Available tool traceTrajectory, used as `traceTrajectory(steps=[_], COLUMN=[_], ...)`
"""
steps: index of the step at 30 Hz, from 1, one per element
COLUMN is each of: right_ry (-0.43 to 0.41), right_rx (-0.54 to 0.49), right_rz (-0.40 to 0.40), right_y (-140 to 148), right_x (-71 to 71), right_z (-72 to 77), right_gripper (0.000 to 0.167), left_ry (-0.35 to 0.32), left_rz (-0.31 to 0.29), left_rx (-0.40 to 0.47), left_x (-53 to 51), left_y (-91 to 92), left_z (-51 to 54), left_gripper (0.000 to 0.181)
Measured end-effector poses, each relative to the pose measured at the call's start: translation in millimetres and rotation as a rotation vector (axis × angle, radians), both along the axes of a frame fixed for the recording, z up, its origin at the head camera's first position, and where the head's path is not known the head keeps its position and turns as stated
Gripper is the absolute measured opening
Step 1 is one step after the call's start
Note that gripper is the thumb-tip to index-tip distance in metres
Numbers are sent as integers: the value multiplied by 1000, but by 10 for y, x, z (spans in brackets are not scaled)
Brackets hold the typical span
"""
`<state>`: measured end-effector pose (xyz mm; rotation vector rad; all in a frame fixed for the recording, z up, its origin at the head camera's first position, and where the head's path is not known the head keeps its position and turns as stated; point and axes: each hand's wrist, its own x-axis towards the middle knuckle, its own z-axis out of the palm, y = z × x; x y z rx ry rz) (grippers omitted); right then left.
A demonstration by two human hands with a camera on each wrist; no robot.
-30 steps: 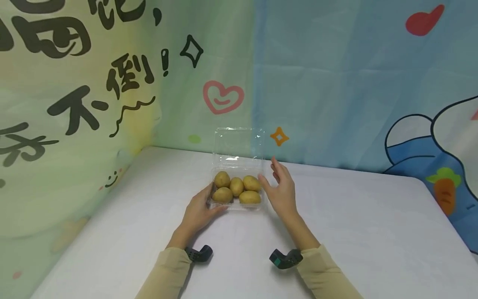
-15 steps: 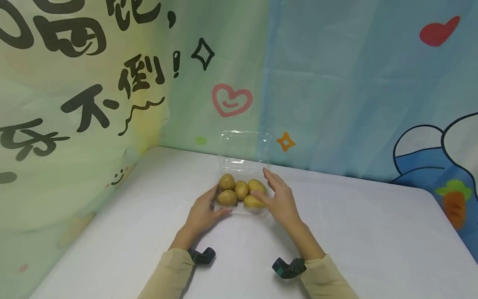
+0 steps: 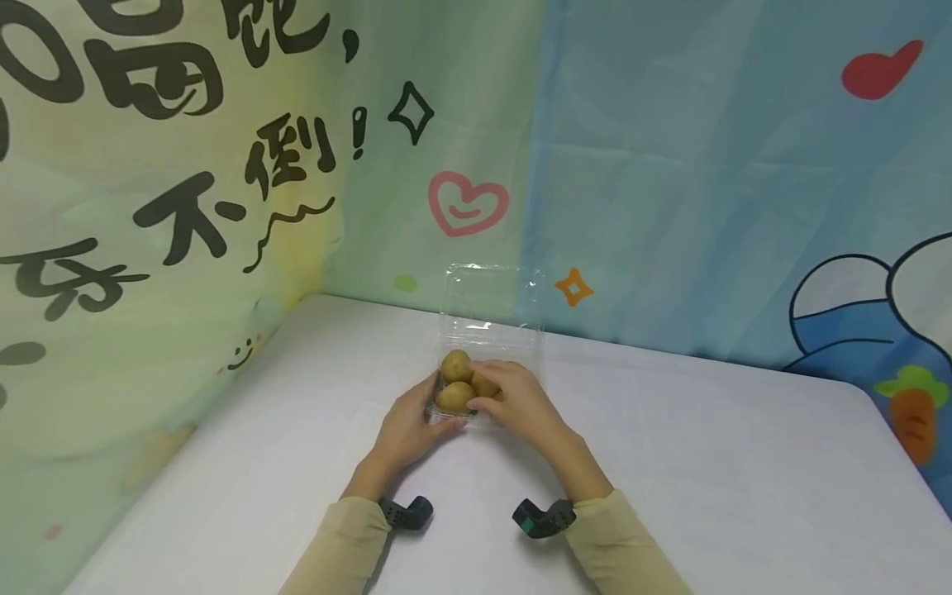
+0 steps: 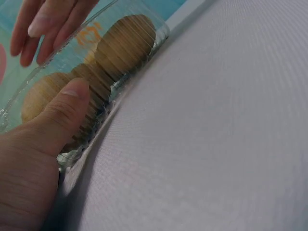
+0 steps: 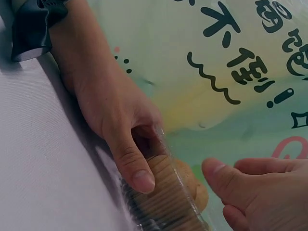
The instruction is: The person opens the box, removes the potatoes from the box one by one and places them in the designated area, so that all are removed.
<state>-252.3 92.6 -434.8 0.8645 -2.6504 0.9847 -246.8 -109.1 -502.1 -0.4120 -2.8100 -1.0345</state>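
Note:
A clear hinged plastic container (image 4: pixel 126 83) stands on the table with its lid (image 3: pixel 479 325) raised at the back. Several yellow-brown potatoes (image 3: pixel 455 397) lie in it; one potato (image 4: pixel 126 43) shows through the ribbed front wall in the left wrist view. My left hand (image 3: pixel 405 428) grips the container's left side, thumb (image 4: pixel 72 103) against the front wall. Over the potatoes hovers my right hand (image 3: pixel 524 406), its fingers loosely bent and hiding those on the right. In the right wrist view, this right hand (image 5: pixel 264 190) appears apart from the nearest potato (image 5: pixel 195 190) and holds nothing.
A white cloth-covered table (image 3: pixel 706 463) spreads out around the container. Behind it hangs a printed fabric backdrop (image 3: pixel 669 207), close to the raised lid. Dark wrist devices (image 3: pixel 545 519) sit at both wrists.
My right hand has moved left from the container's right side to above the potatoes. The left hand keeps its grip on the left side. The head view has shifted slightly.

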Motion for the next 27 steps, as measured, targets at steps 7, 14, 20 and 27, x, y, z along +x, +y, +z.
traceTrajectory(steps=[7, 14, 20, 27], right_ry=[58, -39, -41, -102], right_rx=[97, 139, 201, 236], right_rz=[45, 70, 95, 109], right_y=[-57, -88, -115, -136], right_x=[-62, -113, -136, -130], right_z=[-88, -107, -83, -64], right_gripper=[50, 50, 51, 52], left_ry=[14, 28, 16, 6], left_rz=[4, -5, -4, -7], left_rx=[-18, -13, -26, -24], left_x=[0, -8, -12, -7], left_y=[3, -14, -25, -20], left_z=[-27, -34, -39, -44], left_gripper=[95, 94, 95, 95])
